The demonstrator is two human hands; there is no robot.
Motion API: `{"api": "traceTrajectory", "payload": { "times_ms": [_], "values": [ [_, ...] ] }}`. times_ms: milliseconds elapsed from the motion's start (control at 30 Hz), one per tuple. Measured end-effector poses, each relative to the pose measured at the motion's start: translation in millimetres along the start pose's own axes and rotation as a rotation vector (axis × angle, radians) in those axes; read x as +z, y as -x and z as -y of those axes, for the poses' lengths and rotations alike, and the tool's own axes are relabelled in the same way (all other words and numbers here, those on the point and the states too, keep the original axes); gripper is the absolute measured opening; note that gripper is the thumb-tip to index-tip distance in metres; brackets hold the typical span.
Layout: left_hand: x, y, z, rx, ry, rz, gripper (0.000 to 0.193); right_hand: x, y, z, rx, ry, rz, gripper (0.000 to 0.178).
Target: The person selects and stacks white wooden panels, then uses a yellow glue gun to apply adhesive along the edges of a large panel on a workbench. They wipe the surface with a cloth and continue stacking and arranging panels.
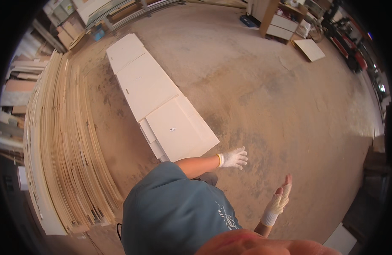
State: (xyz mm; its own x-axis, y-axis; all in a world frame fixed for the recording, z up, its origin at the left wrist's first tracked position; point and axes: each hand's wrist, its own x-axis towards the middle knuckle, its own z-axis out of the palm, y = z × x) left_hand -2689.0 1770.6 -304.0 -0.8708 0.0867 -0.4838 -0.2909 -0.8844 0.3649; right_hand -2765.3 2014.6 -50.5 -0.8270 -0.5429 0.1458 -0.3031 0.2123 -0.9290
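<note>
My left hand [234,158], in a white knit glove with a yellow-edged cuff, is stretched out over the floor with its fingers apart. Nothing is in it. Closest to that hand is the near corner of a long row of white panels [179,127], some overlapping, with a small dark mark on the nearest one. Lower and to the right, my right hand [277,204] is raised with its fingers extended and holds nothing. Its glove is also white, and some of its fingertips are bare. Neither hand touches the panels.
Along the left stands a long stack of thin wooden boards [68,144]. At the back right are a wooden cabinet with white drawers [281,27], a white panel [309,49] on the floor and a red wheeled machine [353,55]. A blue container [97,33] sits at the back left.
</note>
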Motion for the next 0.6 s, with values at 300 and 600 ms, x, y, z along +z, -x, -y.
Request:
{"api": "traceTrajectory", "payload": {
  "times_ms": [300, 600],
  "values": [
    [94, -192, -173, 0.335, 0.331, -0.345, 0.067, 168, -330, -241, -0.175, 0.269, 0.541, 0.047],
    [189, -251, -454, 0.276, -1.111, 0.254, 0.071, -108, -545, -472, 1.348, 0.627, 0.24, 0.035]
  ]
}}
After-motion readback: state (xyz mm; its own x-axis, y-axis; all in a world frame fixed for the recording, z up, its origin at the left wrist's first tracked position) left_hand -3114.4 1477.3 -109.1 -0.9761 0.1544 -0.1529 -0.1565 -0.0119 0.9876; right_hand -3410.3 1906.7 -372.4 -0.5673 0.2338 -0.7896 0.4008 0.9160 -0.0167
